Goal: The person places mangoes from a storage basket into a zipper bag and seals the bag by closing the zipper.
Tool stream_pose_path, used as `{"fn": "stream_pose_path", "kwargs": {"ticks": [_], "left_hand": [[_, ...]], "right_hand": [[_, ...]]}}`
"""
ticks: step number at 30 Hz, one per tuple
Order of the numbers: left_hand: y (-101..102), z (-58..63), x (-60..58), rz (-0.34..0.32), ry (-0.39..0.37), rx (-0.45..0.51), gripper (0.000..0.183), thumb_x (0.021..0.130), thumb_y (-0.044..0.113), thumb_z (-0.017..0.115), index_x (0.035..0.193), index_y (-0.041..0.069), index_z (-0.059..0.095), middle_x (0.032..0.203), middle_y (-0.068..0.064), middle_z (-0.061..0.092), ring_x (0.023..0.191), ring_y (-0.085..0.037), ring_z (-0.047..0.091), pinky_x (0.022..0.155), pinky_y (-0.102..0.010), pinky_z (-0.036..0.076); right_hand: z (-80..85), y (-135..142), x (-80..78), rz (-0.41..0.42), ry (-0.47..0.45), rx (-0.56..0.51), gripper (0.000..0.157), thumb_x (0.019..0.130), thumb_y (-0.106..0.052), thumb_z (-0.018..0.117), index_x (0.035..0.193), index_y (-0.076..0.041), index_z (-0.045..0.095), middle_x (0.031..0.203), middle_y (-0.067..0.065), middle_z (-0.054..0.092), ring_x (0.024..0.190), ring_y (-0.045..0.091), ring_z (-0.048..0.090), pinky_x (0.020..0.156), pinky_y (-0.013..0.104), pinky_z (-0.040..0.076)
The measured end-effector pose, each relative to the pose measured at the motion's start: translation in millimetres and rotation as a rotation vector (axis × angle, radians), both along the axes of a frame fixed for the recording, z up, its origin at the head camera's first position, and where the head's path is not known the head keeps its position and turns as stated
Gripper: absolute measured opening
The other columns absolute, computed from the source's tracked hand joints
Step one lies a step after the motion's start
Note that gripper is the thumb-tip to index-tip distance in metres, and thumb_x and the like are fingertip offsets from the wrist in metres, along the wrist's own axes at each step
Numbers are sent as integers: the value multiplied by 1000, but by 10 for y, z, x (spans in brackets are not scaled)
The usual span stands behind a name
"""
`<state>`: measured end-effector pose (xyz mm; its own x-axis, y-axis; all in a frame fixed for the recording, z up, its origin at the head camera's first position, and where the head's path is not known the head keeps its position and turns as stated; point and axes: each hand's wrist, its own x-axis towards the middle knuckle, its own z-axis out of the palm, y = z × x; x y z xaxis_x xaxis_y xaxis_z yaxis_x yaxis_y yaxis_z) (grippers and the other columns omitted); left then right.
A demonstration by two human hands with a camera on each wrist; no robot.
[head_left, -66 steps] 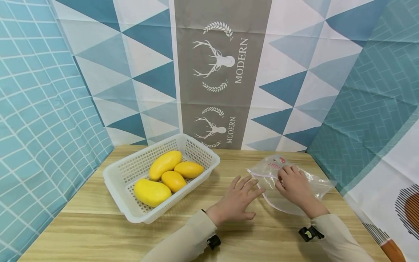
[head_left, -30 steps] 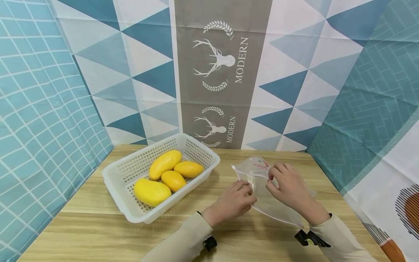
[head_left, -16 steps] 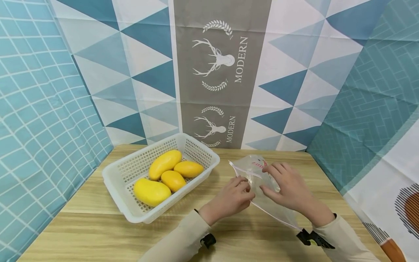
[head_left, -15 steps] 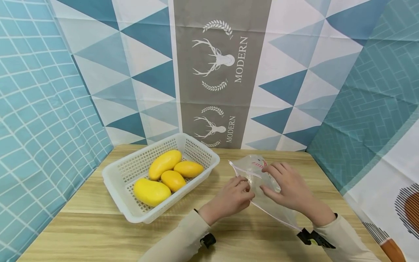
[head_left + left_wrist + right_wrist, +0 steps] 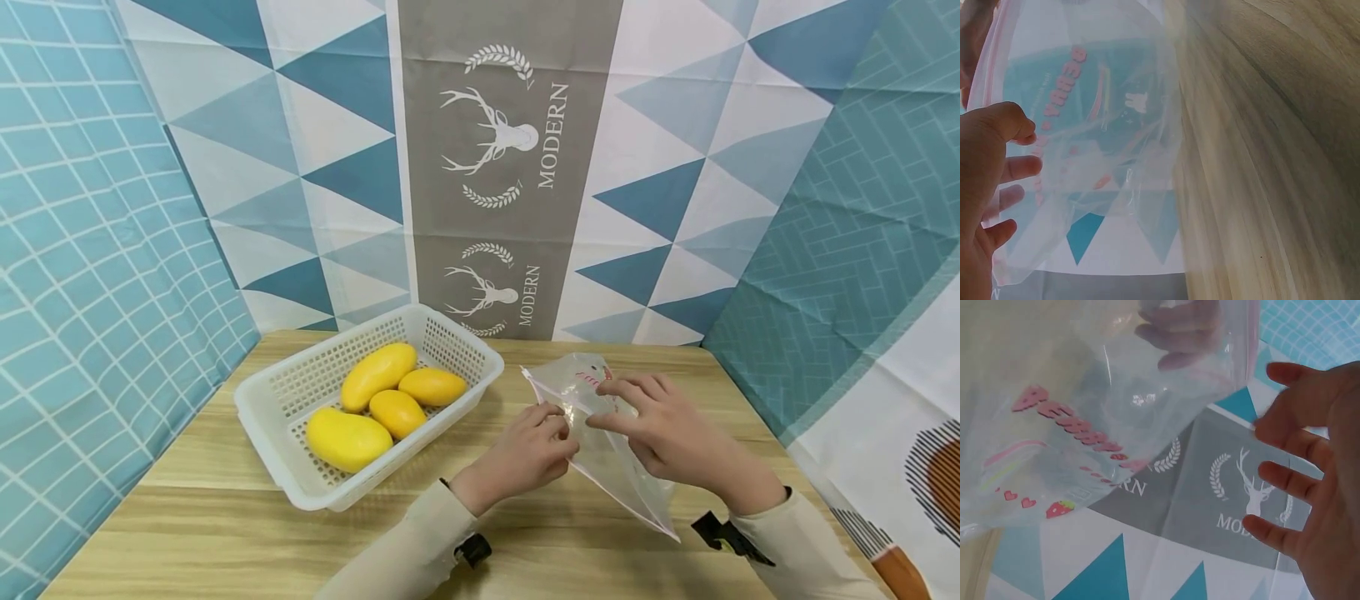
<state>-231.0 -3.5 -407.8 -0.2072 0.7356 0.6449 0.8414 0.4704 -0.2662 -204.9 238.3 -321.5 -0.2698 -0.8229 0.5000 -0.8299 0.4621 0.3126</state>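
Note:
A clear zip bag (image 5: 622, 479) with a pink zip edge and pink lettering stands partly raised on the right of the table. My left hand (image 5: 521, 454) pinches its zip edge, the fingers curled at the mouth. Through the film, the right wrist view shows those fingers behind the clear plastic. My right hand (image 5: 675, 429) hovers at the bag's right side, thumb and fingers spread and holding nothing. In the right wrist view a gap separates the right fingers (image 5: 1272, 534) from the bag (image 5: 1079, 481), whose print shows hearts and a strawberry.
Left of the hands, a white perforated plastic basket (image 5: 420, 442) holds several yellow mangoes (image 5: 378, 367). The wooden table (image 5: 225, 542) ends at a patterned cloth backdrop (image 5: 495, 175). A blue tiled-pattern sheet (image 5: 97, 250) borders the left side.
My left hand has gone from spread fingers to pinching the bag's edge. The bag has shifted left and its mouth lifted. My right hand has let go of it and spread its fingers.

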Motion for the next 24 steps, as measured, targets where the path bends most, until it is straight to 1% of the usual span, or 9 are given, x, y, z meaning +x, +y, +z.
{"fn": "stream_pose_path", "kwargs": {"ticks": [3,5,8,10,12,15,18,24], "left_hand": [[-8,-5,3,10,-1,-14,15,80,23,77,90,22,66,96,4,59,108,-20,55,90,-30,45],[-14,-4,7,10,-9,-20,14,81,22,77,90,21,66,96,3,60,108,-21,55,90,-31,45],[-27,3,12,12,-15,-34,15,81,22,77,91,21,67,97,3,60,108,-21,55,92,-31,45],[-43,14,20,19,-18,-47,15,81,23,76,92,22,67,97,4,60,109,-21,55,93,-31,44],[-60,15,21,25,-23,-59,15,81,23,77,93,22,68,98,4,60,110,-21,54,95,-32,44],[-97,2,16,25,-30,-66,15,81,23,77,93,22,68,98,3,60,111,-21,54,98,-33,43],[-139,-18,9,10,-31,-63,14,82,24,77,93,22,68,98,3,60,113,-22,54,101,-34,41],[-221,-65,-15,-19,-7,-60,13,82,24,76,91,23,67,97,4,60,114,-23,55,107,-35,37]], "right_hand": [[-42,-14,6,-20,9,48,42,91,-10,38,112,-26,71,124,15,60,111,39,55,84,57,45],[-67,-23,9,-40,23,65,44,95,-13,32,107,-26,72,122,15,60,111,39,55,84,57,44],[-90,-28,10,-58,43,67,50,103,-22,22,100,-23,72,119,15,60,109,39,55,84,57,44],[-94,-24,8,-57,49,60,55,105,-28,17,97,-21,71,117,14,60,107,38,55,85,57,44],[-93,-19,0,-48,46,48,55,107,-29,17,95,-19,70,115,14,60,106,36,55,85,56,43],[-83,-4,-13,-31,38,26,50,107,-29,20,94,-18,67,113,12,61,104,35,54,86,56,42],[-72,15,-29,-20,32,6,46,107,-29,22,93,-18,64,112,11,62,103,34,55,85,56,42],[-38,56,-71,-1,17,-18,42,106,-32,25,92,-19,62,112,10,63,102,34,54,85,56,42]]}}
